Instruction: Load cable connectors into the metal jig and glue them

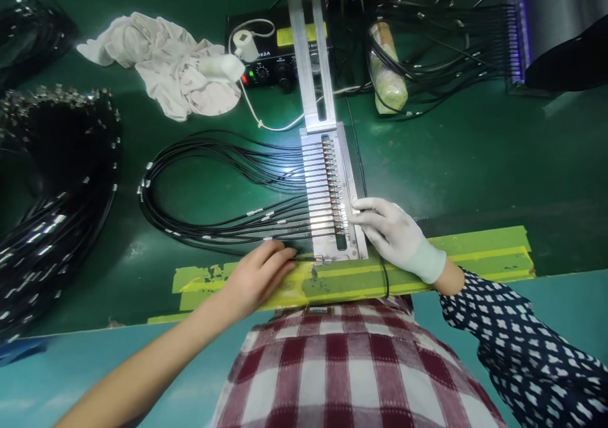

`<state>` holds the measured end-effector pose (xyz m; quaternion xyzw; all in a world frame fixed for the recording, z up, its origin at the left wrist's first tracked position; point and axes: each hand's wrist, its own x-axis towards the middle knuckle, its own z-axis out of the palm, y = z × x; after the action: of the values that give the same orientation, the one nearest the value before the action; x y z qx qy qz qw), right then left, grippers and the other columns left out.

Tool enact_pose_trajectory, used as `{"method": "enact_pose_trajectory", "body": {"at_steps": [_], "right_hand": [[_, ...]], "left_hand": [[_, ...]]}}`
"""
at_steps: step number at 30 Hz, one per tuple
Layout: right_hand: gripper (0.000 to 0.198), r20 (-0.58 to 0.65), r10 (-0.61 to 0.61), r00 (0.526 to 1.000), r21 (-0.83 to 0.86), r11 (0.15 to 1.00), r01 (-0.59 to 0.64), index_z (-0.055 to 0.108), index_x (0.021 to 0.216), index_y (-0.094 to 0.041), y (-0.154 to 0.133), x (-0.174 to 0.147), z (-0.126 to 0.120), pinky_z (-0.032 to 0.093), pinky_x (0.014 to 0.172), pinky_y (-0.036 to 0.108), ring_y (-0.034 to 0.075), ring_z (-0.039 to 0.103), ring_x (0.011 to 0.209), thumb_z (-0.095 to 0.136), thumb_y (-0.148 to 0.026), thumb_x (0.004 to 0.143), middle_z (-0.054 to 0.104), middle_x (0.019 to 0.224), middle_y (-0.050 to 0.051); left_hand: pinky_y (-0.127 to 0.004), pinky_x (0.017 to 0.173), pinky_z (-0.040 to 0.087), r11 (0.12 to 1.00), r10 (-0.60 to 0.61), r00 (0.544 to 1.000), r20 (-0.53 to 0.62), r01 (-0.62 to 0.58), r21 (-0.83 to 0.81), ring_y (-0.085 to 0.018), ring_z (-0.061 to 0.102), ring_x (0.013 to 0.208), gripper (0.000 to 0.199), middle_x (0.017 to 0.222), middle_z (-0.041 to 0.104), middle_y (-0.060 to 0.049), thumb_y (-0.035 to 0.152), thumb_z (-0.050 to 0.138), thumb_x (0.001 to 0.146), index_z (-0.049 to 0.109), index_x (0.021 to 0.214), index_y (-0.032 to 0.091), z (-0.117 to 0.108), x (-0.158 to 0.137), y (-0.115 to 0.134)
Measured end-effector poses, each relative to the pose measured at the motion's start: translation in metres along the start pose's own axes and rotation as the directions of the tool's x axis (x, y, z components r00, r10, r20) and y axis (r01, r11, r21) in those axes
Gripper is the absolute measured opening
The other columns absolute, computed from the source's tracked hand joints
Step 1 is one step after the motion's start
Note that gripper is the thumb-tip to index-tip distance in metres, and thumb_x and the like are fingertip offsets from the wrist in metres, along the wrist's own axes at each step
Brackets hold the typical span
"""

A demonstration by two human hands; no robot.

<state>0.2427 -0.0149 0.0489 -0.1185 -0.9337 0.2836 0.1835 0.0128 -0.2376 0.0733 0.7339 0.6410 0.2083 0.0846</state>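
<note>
A flat metal fixture [316, 219] lies on the bench before me. A row of black cables [204, 228] loops in from the left, their connector ends lined up in its slot. My left hand [259, 273] is bare and closed on one black cable [304, 259]; its metal-tipped end lies at the fixture's lower edge, below the row. On my right hand [396, 235] is a white glove. Its bent fingers grip the fixture's right edge near the lower connectors; the thumb's contact is partly hidden.
A metal slotted arm [297, 54] extends from the fixture's far end towards a black control box [263, 70]. White cloth [164, 67] lies at back left. Cable bundles [57, 225] fill the left side. A wrapped roll [389, 86] stands behind; yellow-green tape [475, 254] runs along the front edge.
</note>
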Motion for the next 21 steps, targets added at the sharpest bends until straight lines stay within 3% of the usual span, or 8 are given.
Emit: {"method": "enact_pose_trajectory", "body": {"at_steps": [5,10,13,15,18,21], "right_hand": [[0.025,0.0,0.012,1.0,0.019,1.0,-0.012,0.064,0.114,-0.02,0.0,0.0,0.0,0.053,0.089,0.05,0.029,0.059,0.115,0.044,-0.017,0.099,0.059,0.127,0.012],[0.026,0.006,0.014,1.0,0.019,1.0,-0.014,0.065,0.115,-0.02,0.0,0.0,-0.001,0.053,0.088,0.05,0.029,0.059,0.115,0.043,-0.018,0.1,0.059,0.127,0.012],[0.026,0.002,0.011,1.0,0.011,1.0,-0.011,0.064,0.116,-0.02,0.0,0.0,-0.002,0.053,0.089,0.051,0.03,0.059,0.115,0.044,-0.018,0.1,0.059,0.127,0.012],[0.026,-0.001,0.003,1.0,0.017,1.0,-0.003,0.064,0.116,-0.02,0.001,0.0,-0.002,0.053,0.09,0.051,0.03,0.059,0.115,0.044,-0.018,0.1,0.058,0.127,0.013],[0.026,0.001,-0.001,1.0,0.019,1.0,0.001,0.065,0.115,-0.02,0.001,0.001,-0.002,0.053,0.089,0.052,0.03,0.059,0.115,0.044,-0.018,0.101,0.058,0.127,0.013],[0.025,0.006,0.006,1.0,0.009,1.0,-0.006,0.064,0.114,-0.021,0.001,0.001,-0.001,0.054,0.088,0.052,0.03,0.06,0.114,0.044,-0.019,0.101,0.059,0.126,0.012]], "left_hand": [[-0.028,0.081,0.053,0.999,-0.015,0.999,0.042,0.014,0.035,-0.018,0.06,0.09,0.02,0.1,0.062,-0.01,0.011,0.052,0.095,0.059,0.113,0.014,0.001,-0.016,-0.011],[-0.035,0.083,0.049,0.985,-0.011,0.998,0.066,0.0,0.17,-0.021,0.06,0.092,0.018,0.098,0.067,-0.009,0.014,0.059,0.092,0.06,0.11,0.015,-0.01,-0.035,-0.024],[-0.034,0.077,0.047,0.957,-0.005,0.996,0.09,-0.021,0.29,-0.022,0.061,0.088,0.013,0.092,0.068,-0.008,0.021,0.063,0.091,0.061,0.103,0.016,-0.023,-0.046,-0.034],[-0.034,0.072,0.045,0.937,0.0,0.997,0.08,-0.028,0.349,-0.022,0.06,0.083,0.02,0.089,0.067,-0.008,0.031,0.067,0.09,0.061,0.101,0.016,-0.029,-0.051,-0.038],[-0.035,0.075,0.046,0.95,-0.03,0.997,0.076,0.005,0.313,-0.022,0.059,0.088,0.033,0.096,0.066,-0.01,0.04,0.066,0.09,0.059,0.11,0.014,-0.028,-0.049,-0.032],[-0.036,0.08,0.047,0.98,-0.101,0.985,0.138,0.074,0.186,-0.022,0.057,0.094,0.019,0.102,0.063,-0.011,0.027,0.055,0.096,0.057,0.111,0.016,-0.017,-0.038,-0.017]]}}
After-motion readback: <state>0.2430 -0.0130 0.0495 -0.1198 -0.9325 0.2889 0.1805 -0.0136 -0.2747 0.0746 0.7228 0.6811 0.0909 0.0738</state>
